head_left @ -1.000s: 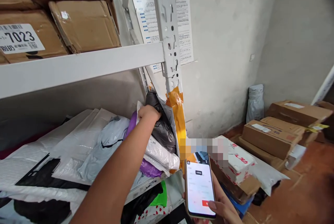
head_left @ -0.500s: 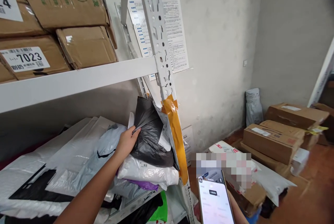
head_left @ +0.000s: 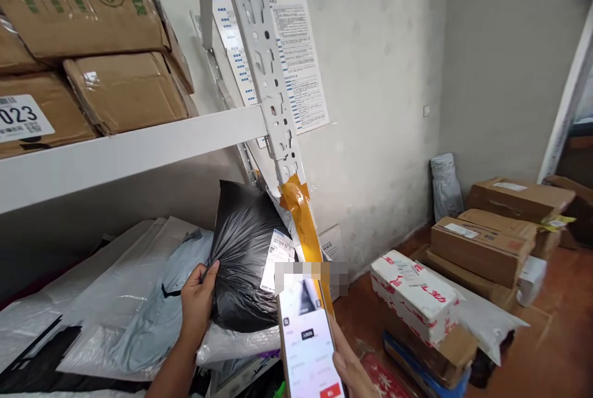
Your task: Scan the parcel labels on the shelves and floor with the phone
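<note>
My left hand (head_left: pixel 199 299) pinches the left side of a black plastic mailing bag (head_left: pixel 245 243), which is bunched into folds at the grip. A white printed label (head_left: pixel 274 256) on the bag faces me. In my right hand (head_left: pixel 349 361) is a smartphone (head_left: pixel 309 348) with a lit screen, held just in front of the bag's lower right part. Blurred blocks hide the phone's top edge. Under the black bag lies a white plastic parcel (head_left: pixel 241 343). A pale blue-grey bag (head_left: pixel 160 299) rests to the left of my left hand.
A white metal rack post (head_left: pixel 259 52), wrapped lower down in orange tape (head_left: pixel 301 219), stands right of the bag. Cardboard boxes (head_left: pixel 130 92) fill the upper shelf (head_left: pixel 139 160). On the floor at right are more cartons (head_left: pixel 482 246) and a white-and-red box (head_left: pixel 412 290).
My left hand has pulled the black bag left and toward me, and its label now faces me. The phone has moved left, in front of the bag. The view has shifted slightly right.
</note>
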`<state>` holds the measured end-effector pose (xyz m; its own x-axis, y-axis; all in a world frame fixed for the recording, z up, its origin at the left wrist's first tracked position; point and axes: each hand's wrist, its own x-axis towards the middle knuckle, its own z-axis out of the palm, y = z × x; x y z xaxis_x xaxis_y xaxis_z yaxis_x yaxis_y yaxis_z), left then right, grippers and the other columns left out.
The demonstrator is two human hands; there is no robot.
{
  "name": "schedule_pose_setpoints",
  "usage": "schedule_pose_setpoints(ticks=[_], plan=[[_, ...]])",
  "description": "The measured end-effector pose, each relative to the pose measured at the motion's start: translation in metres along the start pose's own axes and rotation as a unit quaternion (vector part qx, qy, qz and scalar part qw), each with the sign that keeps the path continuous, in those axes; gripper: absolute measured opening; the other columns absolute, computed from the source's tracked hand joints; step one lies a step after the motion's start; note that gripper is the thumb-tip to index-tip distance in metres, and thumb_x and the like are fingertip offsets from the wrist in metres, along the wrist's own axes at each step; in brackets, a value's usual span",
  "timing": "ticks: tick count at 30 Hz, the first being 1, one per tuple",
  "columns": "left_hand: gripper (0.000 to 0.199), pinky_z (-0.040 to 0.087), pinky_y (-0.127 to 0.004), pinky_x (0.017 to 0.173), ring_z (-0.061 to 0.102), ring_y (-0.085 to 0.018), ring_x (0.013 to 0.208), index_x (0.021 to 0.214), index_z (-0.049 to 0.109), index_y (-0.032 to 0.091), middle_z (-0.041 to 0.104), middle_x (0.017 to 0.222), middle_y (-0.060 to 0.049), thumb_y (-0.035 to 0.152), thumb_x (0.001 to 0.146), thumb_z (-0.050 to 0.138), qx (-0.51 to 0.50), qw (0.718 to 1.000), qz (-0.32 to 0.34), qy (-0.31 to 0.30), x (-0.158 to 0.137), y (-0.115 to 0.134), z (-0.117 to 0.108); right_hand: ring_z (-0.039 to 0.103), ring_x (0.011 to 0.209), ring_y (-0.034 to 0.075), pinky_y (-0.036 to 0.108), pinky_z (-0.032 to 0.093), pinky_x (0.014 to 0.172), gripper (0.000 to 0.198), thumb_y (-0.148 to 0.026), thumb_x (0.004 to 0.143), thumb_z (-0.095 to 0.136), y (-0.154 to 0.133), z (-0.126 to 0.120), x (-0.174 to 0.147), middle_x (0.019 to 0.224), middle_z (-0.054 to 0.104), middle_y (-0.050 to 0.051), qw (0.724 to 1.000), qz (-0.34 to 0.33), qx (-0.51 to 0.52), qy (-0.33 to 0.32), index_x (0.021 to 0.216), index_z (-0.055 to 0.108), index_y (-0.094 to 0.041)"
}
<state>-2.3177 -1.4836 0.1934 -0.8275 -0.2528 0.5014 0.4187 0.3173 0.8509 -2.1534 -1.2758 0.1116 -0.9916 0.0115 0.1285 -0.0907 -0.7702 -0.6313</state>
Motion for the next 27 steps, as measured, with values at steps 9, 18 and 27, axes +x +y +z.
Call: schedule_pose_setpoints(ticks=[9, 18, 27], plan=[[0.054, 0.023, -0.022, 0.048, 0.024, -0.008, 0.051, 0.053, 0.029, 0.021, 0.024, 0.053, 0.008, 0.062, 0.065, 0.063, -0.010, 1.000, -0.006, -0.009, -0.002, 0.003, -0.001, 0.068, 0.093, 0.033, 0.047, 0.054, 0.075, 0.093, -0.057, 0.073, 0.069, -0.002, 0.036, 0.019, 0.116, 0.067, 0.010, 0.995, 0.000, 0.088, -0.041, 0.146, 0.019, -0.029], [0.054, 0.023, -0.022, 0.049, 0.025, -0.008, 0.052, 0.053, 0.029, 0.021, 0.024, 0.053, 0.008, 0.061, 0.064, 0.064, -0.004, 1.000, -0.008, -0.002, -0.002, 0.007, 0.001, 0.070, 0.076, 0.030, 0.045, 0.054, 0.066, 0.085, -0.060, 0.078, 0.062, -0.007, 0.039, 0.020, 0.103, 0.071, 0.008, 0.994, -0.013, 0.073, -0.083, 0.145, 0.020, -0.029], [0.052, 0.023, -0.023, 0.047, 0.025, -0.008, 0.050, 0.053, 0.028, 0.022, 0.024, 0.053, 0.008, 0.059, 0.066, 0.063, -0.002, 1.000, -0.005, -0.005, -0.002, 0.007, 0.001, 0.071, 0.074, 0.031, 0.047, 0.055, 0.070, 0.094, -0.061, 0.078, 0.061, -0.006, 0.037, 0.023, 0.099, 0.070, 0.010, 0.993, 0.003, 0.070, -0.099, 0.145, 0.007, -0.024]])
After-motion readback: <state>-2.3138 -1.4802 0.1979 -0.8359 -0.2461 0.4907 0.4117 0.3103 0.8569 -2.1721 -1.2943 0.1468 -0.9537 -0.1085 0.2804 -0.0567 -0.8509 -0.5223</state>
